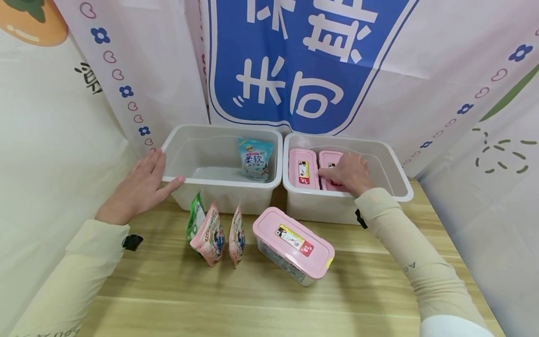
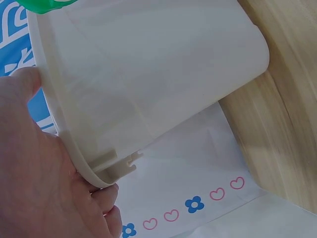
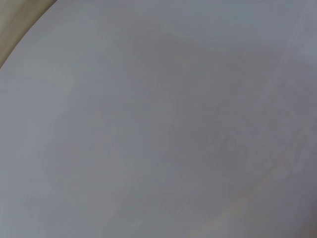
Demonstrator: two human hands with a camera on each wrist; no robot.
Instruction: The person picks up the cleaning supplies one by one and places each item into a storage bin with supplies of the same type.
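Note:
My left hand [image 1: 141, 185] rests on the near left corner of the left white bin [image 1: 219, 181], its fingers extended along the side and its thumb over the front rim. In the left wrist view, that hand [image 2: 54, 163] touches the bin's rim. My right hand [image 1: 351, 173] reaches into the right white bin [image 1: 324, 206] and grips a pink-lidded plastic box [image 1: 330, 159], partly covering it. Beside it stands another pink-lidded box [image 1: 304, 161]. A blue laundry detergent pouch [image 1: 255, 159] stands in the left bin. The right wrist view shows only a blurred pale surface.
On the wooden table [image 1: 189, 304] in front of the bins, a third pink-lidded box [image 1: 290, 238] lies at an angle. Left of it stand two pink pouches, one [image 1: 237, 236] nearer the box, and a green pouch [image 1: 195, 217]. Printed cloth [image 1: 160, 56] hangs behind.

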